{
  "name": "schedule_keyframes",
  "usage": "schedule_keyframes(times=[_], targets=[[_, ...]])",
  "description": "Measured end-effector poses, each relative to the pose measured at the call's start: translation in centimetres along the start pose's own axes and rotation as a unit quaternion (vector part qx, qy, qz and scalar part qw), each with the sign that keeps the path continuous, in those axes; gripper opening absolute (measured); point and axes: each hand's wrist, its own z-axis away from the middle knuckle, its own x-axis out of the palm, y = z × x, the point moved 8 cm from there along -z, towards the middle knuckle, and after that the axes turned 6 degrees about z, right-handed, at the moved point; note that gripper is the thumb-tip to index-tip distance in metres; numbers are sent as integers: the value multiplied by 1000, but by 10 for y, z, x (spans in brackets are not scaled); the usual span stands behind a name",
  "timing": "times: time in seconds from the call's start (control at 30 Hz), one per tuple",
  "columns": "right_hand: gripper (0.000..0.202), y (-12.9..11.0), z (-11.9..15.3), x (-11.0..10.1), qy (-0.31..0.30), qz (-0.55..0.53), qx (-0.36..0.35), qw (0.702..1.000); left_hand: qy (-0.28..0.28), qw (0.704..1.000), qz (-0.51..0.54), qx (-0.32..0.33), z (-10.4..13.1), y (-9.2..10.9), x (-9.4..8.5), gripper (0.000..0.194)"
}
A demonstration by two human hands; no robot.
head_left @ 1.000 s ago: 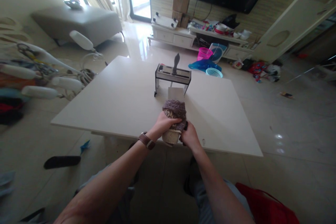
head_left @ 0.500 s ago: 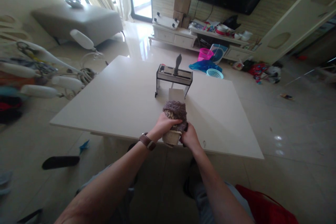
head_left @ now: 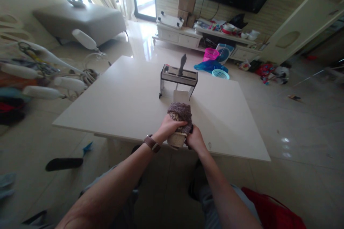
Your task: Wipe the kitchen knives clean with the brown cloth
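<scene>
Near the front edge of the table, my left hand (head_left: 173,127) is closed around a fuzzy brown cloth (head_left: 180,109) with a beige lower part. The cloth is wrapped around a broad knife, whose pale, square-ended blade (head_left: 181,96) sticks out beyond it. My right hand (head_left: 195,138) is closed at the right of the cloth, on the knife's dark handle, mostly hidden by the fingers. Beyond the blade stands a knife block (head_left: 179,74) with a slotted top and open sides. One knife with a dark handle (head_left: 182,63) stands upright in it.
The white table (head_left: 123,96) lies before me. Pedestal parts and cables (head_left: 87,78) are on the floor at left. A pink basket (head_left: 211,54), blue bag (head_left: 212,66) and pale basket (head_left: 220,74) sit beyond the table. A red bag (head_left: 271,207) lies at lower right.
The view has shifted very slightly. Both hands keep the same grip on the cloth and knife, with almost no visible movement.
</scene>
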Motion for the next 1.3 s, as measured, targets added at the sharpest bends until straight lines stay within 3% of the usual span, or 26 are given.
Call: schedule_keyframes(times=[1.3], targets=[[20, 3, -2, 0, 1, 9, 10, 1000, 1, 1000, 8, -1, -3, -7, 0, 59]])
